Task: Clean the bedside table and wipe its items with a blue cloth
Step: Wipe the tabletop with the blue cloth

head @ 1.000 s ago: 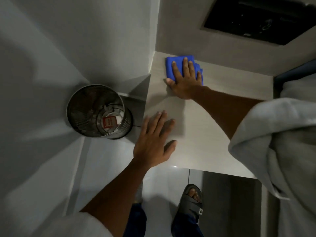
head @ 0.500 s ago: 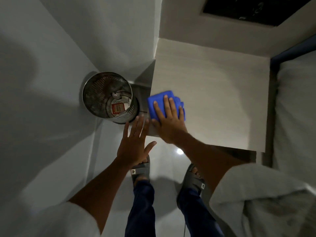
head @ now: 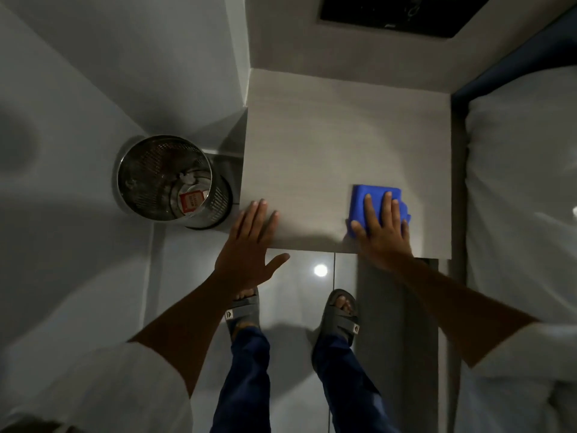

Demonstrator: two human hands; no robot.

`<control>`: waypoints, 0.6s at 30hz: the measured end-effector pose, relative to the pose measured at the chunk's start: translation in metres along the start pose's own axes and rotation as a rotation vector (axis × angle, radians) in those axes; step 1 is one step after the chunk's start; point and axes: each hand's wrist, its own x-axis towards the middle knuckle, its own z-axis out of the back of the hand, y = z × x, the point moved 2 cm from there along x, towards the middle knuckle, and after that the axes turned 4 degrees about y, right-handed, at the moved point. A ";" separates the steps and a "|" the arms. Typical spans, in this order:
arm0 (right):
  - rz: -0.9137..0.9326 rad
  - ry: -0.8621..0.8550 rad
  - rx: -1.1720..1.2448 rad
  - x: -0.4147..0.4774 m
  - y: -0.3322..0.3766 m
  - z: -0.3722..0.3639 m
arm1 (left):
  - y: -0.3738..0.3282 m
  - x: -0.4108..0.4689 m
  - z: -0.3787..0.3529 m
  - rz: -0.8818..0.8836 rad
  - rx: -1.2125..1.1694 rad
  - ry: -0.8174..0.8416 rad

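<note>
The pale grey bedside table top point(head: 337, 145) fills the middle of the view and carries no items. A folded blue cloth point(head: 371, 196) lies near its front right corner. My right hand point(head: 382, 229) presses flat on the cloth, fingers spread over it. My left hand point(head: 249, 245) is open, fingers apart, with the fingertips resting on the table's front left corner and the palm hanging over the floor.
A perforated metal waste bin point(head: 173, 182) with a red-labelled wrapper inside stands on the floor left of the table. A white bed point(head: 518, 189) borders the table on the right. A dark panel point(head: 396, 14) is set in the wall behind. My sandalled feet point(head: 340, 314) stand on glossy tiles.
My right hand has slid the cloth from the front left edge of the table across to the front right. My left hand stays by the front left corner.
</note>
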 end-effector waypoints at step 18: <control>0.249 0.100 0.069 0.037 0.128 0.018 | -0.010 -0.001 0.032 0.188 -0.611 -0.095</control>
